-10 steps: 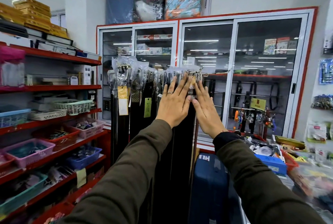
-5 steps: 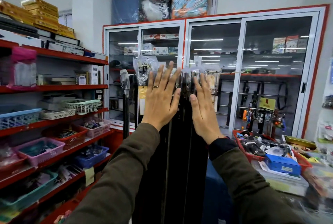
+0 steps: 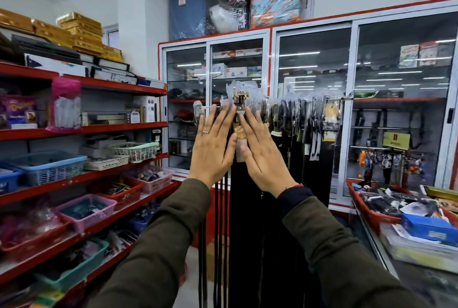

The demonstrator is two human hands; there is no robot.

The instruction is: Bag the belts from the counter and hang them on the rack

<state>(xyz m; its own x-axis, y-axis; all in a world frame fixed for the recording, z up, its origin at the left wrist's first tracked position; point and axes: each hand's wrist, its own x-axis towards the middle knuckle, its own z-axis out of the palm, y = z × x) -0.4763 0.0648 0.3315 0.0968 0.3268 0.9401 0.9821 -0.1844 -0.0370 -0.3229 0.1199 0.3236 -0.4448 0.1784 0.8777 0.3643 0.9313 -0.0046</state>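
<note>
While both your hands are raised flat at the belt rack [image 3: 292, 101], the step in hand reads as the hanging stage, not the bagging.

Item: left hand [image 3: 212, 149]. Fingers spread wide, palm forward, ring on one finger; grip wide, holding nothing, laid against the hanging straps at the left end of the row.

Item: right hand [image 3: 264, 156]. Fingers straight and together, grip wide, nothing held; set just beside the left hand, on the other side of one belt.

Item: bagged belt [image 3: 240, 119]. Hangs between your two hands, its buckle in clear wrap above your fingertips, a tan label below it. Whether its hook sits fully on the bar cannot be told.

Item: row of belts [image 3: 297, 134]. Black straps in clear bags, hanging to the right of your hands along the rack.

Item: surface [image 3: 406, 238]. Lower right, carrying a red tray [image 3: 371, 208] of mixed stock and a blue box [image 3: 428, 228]. No unbagged belt can be made out there for certain.

Next move, as judged: part or close the straps so the middle belt hangs straight, then turn to the surface for another belt to bag.
</note>
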